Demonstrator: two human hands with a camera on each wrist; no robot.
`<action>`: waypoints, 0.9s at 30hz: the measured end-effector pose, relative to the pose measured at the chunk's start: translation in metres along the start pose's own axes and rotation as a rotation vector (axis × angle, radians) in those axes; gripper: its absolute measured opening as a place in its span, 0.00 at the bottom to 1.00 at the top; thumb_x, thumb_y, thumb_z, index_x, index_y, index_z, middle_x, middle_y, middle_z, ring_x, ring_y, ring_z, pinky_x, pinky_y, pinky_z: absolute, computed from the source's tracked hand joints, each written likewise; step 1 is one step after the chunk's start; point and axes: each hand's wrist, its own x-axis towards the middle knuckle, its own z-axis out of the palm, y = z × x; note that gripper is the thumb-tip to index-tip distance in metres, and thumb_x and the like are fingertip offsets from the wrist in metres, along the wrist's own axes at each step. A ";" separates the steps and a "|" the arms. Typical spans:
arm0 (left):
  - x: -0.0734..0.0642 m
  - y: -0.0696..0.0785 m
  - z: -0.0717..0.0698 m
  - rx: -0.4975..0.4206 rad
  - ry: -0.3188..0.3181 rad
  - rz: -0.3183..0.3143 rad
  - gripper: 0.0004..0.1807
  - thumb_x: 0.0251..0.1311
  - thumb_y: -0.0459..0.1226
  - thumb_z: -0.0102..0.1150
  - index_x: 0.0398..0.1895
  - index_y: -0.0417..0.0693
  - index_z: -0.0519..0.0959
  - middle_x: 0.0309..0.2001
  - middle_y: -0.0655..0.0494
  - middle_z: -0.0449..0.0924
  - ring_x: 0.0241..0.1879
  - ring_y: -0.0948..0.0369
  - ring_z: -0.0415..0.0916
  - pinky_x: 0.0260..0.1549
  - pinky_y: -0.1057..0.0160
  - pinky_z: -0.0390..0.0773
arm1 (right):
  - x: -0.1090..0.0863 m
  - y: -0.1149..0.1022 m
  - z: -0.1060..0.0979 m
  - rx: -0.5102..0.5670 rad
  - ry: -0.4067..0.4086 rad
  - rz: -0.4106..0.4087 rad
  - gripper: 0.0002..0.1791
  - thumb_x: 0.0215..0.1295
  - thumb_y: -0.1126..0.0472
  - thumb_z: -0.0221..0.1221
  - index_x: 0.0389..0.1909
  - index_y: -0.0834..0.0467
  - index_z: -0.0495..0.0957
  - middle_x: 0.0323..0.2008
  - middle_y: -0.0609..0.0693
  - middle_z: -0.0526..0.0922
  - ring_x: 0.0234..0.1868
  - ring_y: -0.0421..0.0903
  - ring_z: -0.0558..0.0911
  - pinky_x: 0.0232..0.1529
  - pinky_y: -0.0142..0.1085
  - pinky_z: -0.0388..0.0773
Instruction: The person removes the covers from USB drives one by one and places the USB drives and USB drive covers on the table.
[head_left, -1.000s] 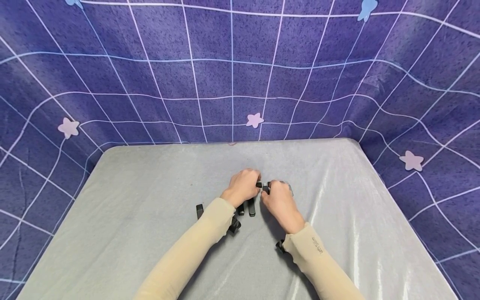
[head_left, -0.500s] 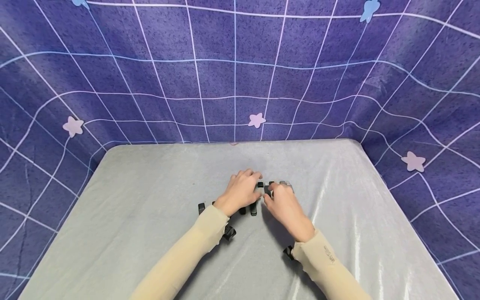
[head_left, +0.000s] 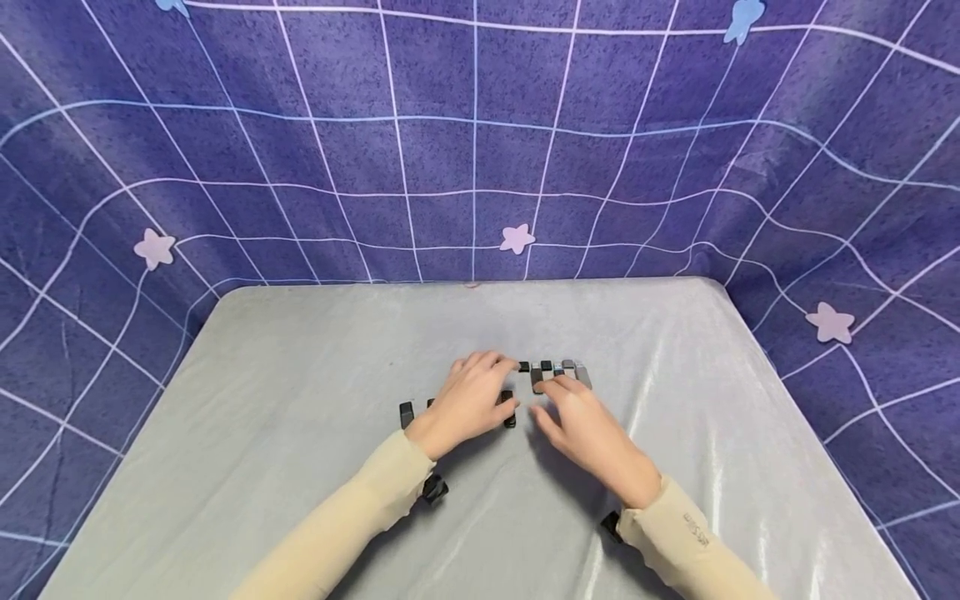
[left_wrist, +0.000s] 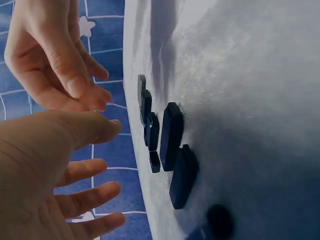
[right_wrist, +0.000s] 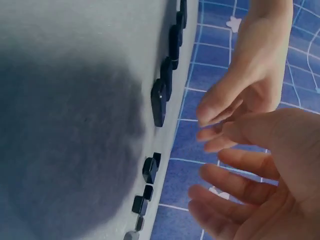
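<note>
My left hand (head_left: 472, 397) hovers over a row of dark USB sticks, fingers apart, nothing held. It partly hides that row; one black USB stick (head_left: 509, 412) shows by its thumb and another USB stick (head_left: 406, 413) left of the wrist. My right hand (head_left: 588, 425) is raised just in front of a second group, its fingers loosely bent and holding nothing. In that group lie an uncapped black USB stick (head_left: 536, 379), a grey USB stick (head_left: 582, 377), a small black cap (head_left: 524, 367) and a grey cap (head_left: 567, 364). Both wrist views show the hands above the cloth.
A light grey cloth (head_left: 315, 358) covers the table. Behind it and along both sides hangs a purple curtain (head_left: 420, 158) with grid lines and stars. A black wrist camera (head_left: 434, 488) sits under the left cuff, and another wrist camera (head_left: 611, 527) under the right.
Both hands were close together at the black USB stick and cap. They have since let go and drawn back toward the person, apart from each other, leaving the small pieces more visible.
</note>
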 end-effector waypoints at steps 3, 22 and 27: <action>-0.010 -0.005 -0.002 0.008 0.010 0.004 0.29 0.65 0.49 0.67 0.67 0.51 0.76 0.64 0.50 0.78 0.67 0.48 0.72 0.64 0.40 0.71 | -0.003 0.000 -0.003 -0.022 -0.001 -0.054 0.15 0.64 0.63 0.69 0.48 0.66 0.83 0.44 0.57 0.86 0.46 0.54 0.86 0.51 0.45 0.84; -0.090 -0.034 -0.016 0.090 0.061 0.012 0.46 0.60 0.65 0.62 0.72 0.43 0.72 0.69 0.44 0.75 0.72 0.40 0.67 0.67 0.36 0.69 | -0.026 0.002 -0.023 -0.145 -0.221 -0.216 0.39 0.67 0.51 0.67 0.70 0.71 0.69 0.68 0.68 0.73 0.70 0.63 0.75 0.70 0.51 0.70; -0.102 -0.033 -0.011 0.111 0.060 -0.016 0.51 0.58 0.69 0.60 0.74 0.43 0.69 0.71 0.43 0.72 0.74 0.40 0.64 0.67 0.37 0.68 | -0.021 0.004 -0.011 -0.149 -0.291 -0.270 0.40 0.68 0.49 0.66 0.69 0.74 0.68 0.68 0.71 0.72 0.69 0.66 0.74 0.69 0.53 0.71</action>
